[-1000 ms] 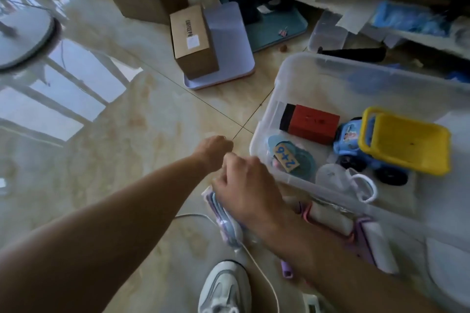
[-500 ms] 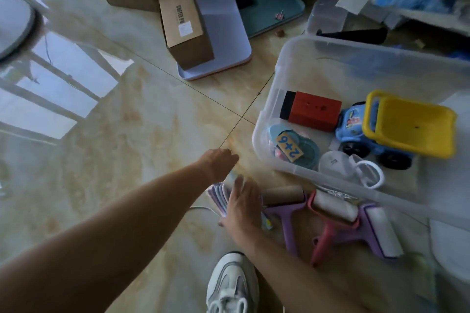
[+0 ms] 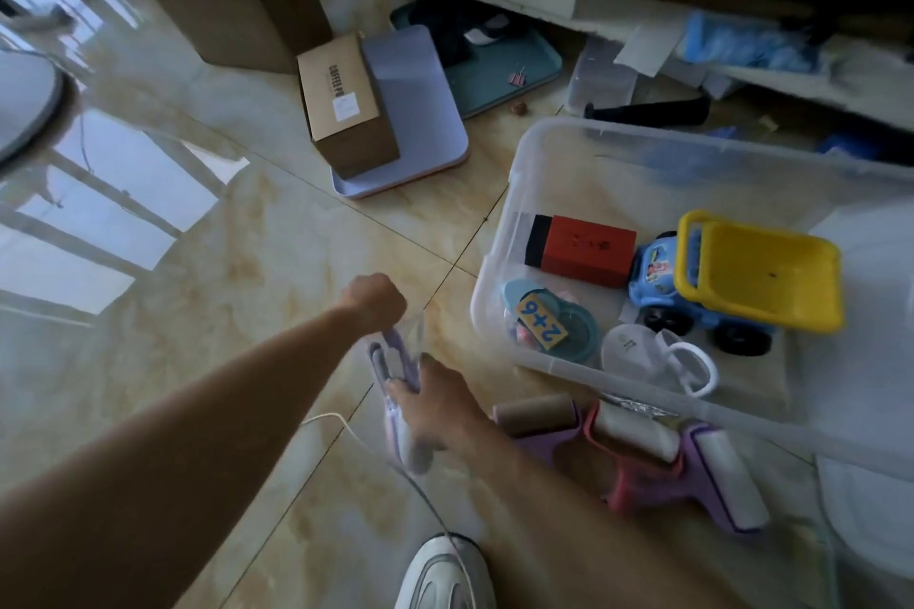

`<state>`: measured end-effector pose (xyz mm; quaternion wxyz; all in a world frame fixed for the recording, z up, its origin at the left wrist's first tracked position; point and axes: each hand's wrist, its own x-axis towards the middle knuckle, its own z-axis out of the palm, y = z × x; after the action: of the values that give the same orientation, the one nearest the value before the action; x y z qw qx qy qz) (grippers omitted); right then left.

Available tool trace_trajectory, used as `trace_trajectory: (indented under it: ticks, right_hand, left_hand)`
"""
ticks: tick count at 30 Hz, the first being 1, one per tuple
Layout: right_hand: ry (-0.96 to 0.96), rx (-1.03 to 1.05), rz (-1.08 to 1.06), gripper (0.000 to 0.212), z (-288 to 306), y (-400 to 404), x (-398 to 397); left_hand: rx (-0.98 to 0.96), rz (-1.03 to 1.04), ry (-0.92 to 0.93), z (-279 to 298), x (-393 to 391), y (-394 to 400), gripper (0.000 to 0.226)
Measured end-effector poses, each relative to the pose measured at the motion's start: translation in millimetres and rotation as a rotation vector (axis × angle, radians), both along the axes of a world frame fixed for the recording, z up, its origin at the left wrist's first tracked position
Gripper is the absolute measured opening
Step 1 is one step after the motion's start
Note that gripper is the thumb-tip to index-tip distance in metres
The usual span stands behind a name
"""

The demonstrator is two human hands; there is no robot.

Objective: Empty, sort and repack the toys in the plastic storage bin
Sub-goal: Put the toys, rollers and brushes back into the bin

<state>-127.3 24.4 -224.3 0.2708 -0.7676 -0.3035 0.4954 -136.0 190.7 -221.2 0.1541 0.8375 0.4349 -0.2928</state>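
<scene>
Purple packet lifted off the floor beside the bin

Half a second earlier the purple packet (image 3: 395,371) had been pressed flat to the floor tiles (image 3: 207,312) under the right hand (image 3: 435,410); now it was held upright between both hands, the left hand (image 3: 376,299) clenched on its top edge and the right hand's fingers curled around its lower part. Three lint rollers (image 3: 638,450) were seen laid out just beside it. The plastic storage bin (image 3: 514,193) to the right was not yet emptied: a dump truck (image 3: 732,282), a red block (image 3: 586,250) and a number card (image 3: 540,321) remained inside, so sorting was judged unfinished.
</scene>
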Motion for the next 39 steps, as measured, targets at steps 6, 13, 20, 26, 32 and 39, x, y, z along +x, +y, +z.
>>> trace_trajectory:
  ticks: [6,13,20,26,32,39]
  right_hand:
    - [0.315,0.118,-0.292,0.038,83.8,12.5,54.8]
    - [0.205,0.35,-0.317,0.048,162.2,4.5,147.0]
    - [-0.575,0.098,-0.189,0.036,97.2,-38.4,224.9]
    - [-0.615,-0.006,0.105,0.033,35.2,-55.1,221.2]
    - [-0.847,-0.065,0.167,0.023,20.8,-65.2,223.5]
    - [-0.847,-0.257,0.119,0.031,23.6,-64.7,226.7]
  left_hand:
    - [0.117,0.549,-0.528,54.8,34.1,22.1,0.039]
    - [0.208,0.449,-1.227,164.4,126.2,-13.7,0.033]
    - [0.386,-0.652,-1.1,140.6,149.3,-89.3,0.055]
    - [0.282,-0.871,-0.57,84.1,149.2,-98.6,0.026]
    - [0.249,-0.649,-0.472,61.3,162.5,-93.8,0.021]
    - [0.118,-0.775,-0.254,25.8,177.7,-100.2,0.049]
